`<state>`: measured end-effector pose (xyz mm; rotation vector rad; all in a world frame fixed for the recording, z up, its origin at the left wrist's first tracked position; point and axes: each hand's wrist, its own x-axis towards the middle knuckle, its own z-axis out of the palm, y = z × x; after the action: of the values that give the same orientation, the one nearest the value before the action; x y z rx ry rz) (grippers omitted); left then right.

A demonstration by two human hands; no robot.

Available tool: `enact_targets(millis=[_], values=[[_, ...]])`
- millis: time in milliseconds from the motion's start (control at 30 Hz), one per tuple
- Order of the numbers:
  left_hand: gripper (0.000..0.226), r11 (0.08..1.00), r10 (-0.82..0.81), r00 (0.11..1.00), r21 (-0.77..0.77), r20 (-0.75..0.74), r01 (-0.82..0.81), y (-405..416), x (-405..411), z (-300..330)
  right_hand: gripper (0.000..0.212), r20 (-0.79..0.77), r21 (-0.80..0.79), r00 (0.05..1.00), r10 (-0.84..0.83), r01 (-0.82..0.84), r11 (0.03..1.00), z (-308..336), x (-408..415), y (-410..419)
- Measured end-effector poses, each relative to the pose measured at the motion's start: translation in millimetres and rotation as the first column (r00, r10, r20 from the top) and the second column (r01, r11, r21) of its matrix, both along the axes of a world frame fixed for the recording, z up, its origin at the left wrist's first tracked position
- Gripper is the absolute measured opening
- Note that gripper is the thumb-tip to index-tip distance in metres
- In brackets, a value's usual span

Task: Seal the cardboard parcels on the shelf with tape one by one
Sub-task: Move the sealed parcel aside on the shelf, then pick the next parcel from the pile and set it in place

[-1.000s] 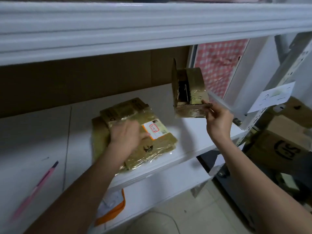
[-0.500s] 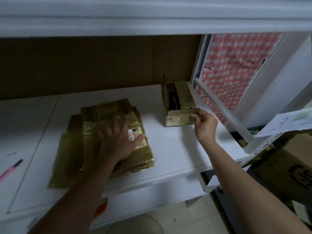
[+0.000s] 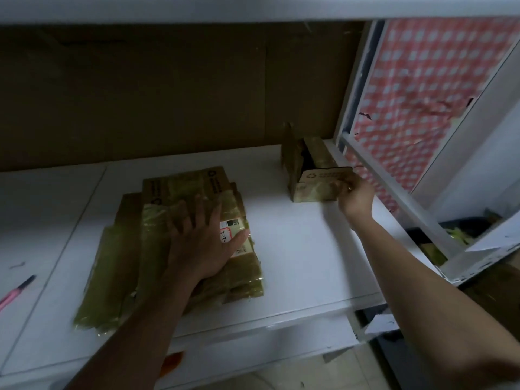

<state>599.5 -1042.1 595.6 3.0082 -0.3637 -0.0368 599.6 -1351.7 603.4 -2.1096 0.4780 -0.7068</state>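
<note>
Several flat cardboard parcels (image 3: 174, 243) wrapped in yellowish tape lie stacked in the middle of the white shelf (image 3: 304, 249). My left hand (image 3: 202, 240) presses flat on top of the stack, fingers spread, its thumb beside a white label (image 3: 233, 229). A small taped cardboard box (image 3: 312, 178) stands at the back right of the shelf, one flap up and its dark inside showing. My right hand (image 3: 356, 198) grips the box's near right corner.
A pink pen (image 3: 17, 289) lies at the shelf's left. Brown cardboard (image 3: 168, 94) lines the back. White frame bars (image 3: 394, 198) and a red checked sheet (image 3: 422, 94) close the right side. Another shelf board sits close overhead.
My right hand has brought the small box down from the air and set it on the shelf at the back right. My left hand has flattened on the parcel stack.
</note>
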Motion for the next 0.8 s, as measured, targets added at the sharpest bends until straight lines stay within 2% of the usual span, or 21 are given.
enact_targets(millis=[133,200,267,333,400,467,533,567,600,633,667,700,733,800], values=[[0.104,1.000,0.000,1.000,0.001,-0.005,0.000,-0.1,0.8,0.0,0.028,-0.052,0.047,0.999,-0.007,0.010,0.999,-7.0,6.6,-3.1],[0.104,1.000,-0.005,1.000,0.000,-0.004,0.005,0.5,0.6,-0.6,0.039,-0.065,0.120,0.998,0.011,-0.003,0.993,-6.5,6.4,-1.7],[0.104,1.000,-0.005,1.000,-0.002,-0.005,0.005,1.3,1.8,-2.0,0.054,-0.074,0.129,0.997,-0.017,0.026,0.991,-4.0,-0.1,3.0],[0.104,1.000,-0.002,1.000,-0.001,-0.007,0.002,1.9,2.8,-3.3,0.063,-0.021,0.115,0.993,-0.117,0.119,0.986,-2.2,-15.6,17.0],[0.100,1.000,0.004,1.000,-0.025,-0.012,-0.004,2.5,3.3,-3.2,0.055,0.097,0.105,0.980,-0.175,0.165,0.981,-4.1,-36.7,46.0],[0.095,0.997,0.009,0.999,-0.072,-0.045,-0.013,2.8,3.1,0.9,0.041,0.126,0.079,0.991,-0.043,0.033,0.996,-9.6,-55.4,86.7],[0.083,0.984,0.016,0.996,-0.177,-0.089,-0.032,2.9,0.3,9.9,0.039,-0.006,0.111,0.980,0.197,-0.196,0.974,-13.0,-67.9,128.9],[0.076,0.959,0.023,0.993,-0.279,-0.117,-0.055,4.5,-1.7,14.5,0.043,-0.080,0.149,0.950,0.301,-0.288,0.946,-12.7,-72.3,146.0],[0.069,0.895,0.029,0.986,-0.435,-0.163,-0.098,8.2,-4.0,20.5,0.048,-0.132,0.196,0.915,0.381,-0.353,0.915,-11.5,-74.9,158.4],[0.064,0.792,0.025,0.976,-0.591,-0.216,-0.151,13.6,-5.5,27.9,0.048,-0.159,0.247,0.882,0.443,-0.399,0.883,-9.0,-76.4,166.7],[0.061,0.683,0.018,0.969,-0.704,-0.248,-0.193,20.4,-7.4,33.8,0.044,-0.168,0.283,0.857,0.486,-0.431,0.857,-6.0,-77.0,171.6],[0.059,0.634,0.029,0.973,-0.748,-0.229,-0.195,29.1,-10.1,37.9,0.040,-0.177,0.291,0.841,0.511,-0.451,0.844,-2.9,-77.5,173.7],[0.058,0.683,0.076,0.986,-0.713,-0.147,-0.159,37.8,-13.6,40.7,0.038,-0.190,0.274,0.833,0.520,-0.464,0.843,-0.7,-77.9,174.0],[0.061,0.849,0.215,0.975,-0.502,0.048,-0.162,56.3,-20.9,37.6,0.034,-0.220,0.192,0.829,0.514,-0.480,0.856,3.3,-78.3,173.8]])
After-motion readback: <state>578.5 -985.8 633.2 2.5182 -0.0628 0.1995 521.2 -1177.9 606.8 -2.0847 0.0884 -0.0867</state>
